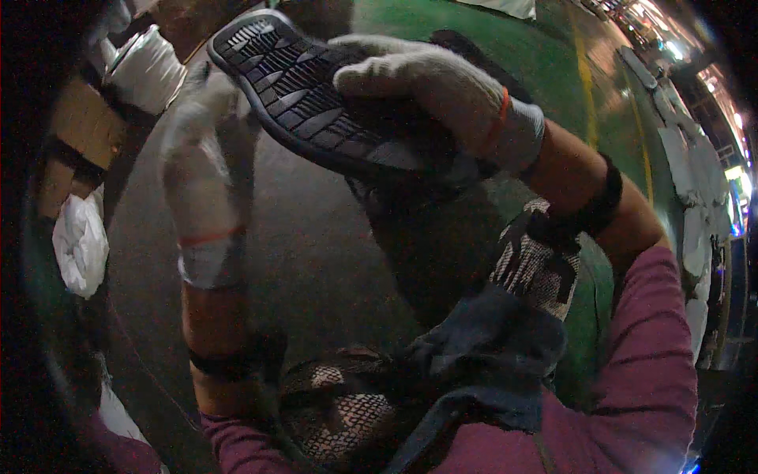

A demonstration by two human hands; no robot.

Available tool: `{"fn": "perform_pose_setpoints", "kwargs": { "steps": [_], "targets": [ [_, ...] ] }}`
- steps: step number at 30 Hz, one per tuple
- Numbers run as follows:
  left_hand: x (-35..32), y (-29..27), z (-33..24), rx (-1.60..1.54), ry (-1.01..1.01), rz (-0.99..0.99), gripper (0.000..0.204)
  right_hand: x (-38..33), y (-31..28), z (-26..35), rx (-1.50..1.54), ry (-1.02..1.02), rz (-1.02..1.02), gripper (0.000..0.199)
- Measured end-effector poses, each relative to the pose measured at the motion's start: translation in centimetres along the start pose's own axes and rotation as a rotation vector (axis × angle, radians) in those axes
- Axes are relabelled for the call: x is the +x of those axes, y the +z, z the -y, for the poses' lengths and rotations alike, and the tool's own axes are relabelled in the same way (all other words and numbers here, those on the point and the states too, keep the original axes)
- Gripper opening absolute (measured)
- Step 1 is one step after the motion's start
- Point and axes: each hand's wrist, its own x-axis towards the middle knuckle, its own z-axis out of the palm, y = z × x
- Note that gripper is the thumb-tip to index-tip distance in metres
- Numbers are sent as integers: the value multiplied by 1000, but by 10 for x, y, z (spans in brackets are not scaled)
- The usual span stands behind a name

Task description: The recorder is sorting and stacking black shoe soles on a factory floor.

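Dark cloth lies below the fingers; a black shoe sole is gripped by the right hand, while the blurred left hand cannot be judged.

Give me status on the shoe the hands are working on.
Done: cannot tell; no finished pieces are identifiable. In hand: right hand grips the dark shoe sole-up; left hand, blurred, is at its toe. Left: more dark and patterned shoe pieces sit in the lap, apparently untouched.

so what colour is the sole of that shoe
The sole is black with a grey raised tread pattern, held by the gloved right hand; the head view shows it best.
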Motion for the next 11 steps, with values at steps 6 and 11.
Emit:
{"fn": "perform_pose_setpoints", "kwargs": {
  "steps": [6, 11],
  "targets": [
    [68, 30, 54, 1151, 682, 536, 37, 8, -53, 42, -769, -228, -205, 37],
    [82, 46, 114, 90, -322, 423, 36, -32, -52, 118, -1595, 89, 170, 69]
  ]
}}
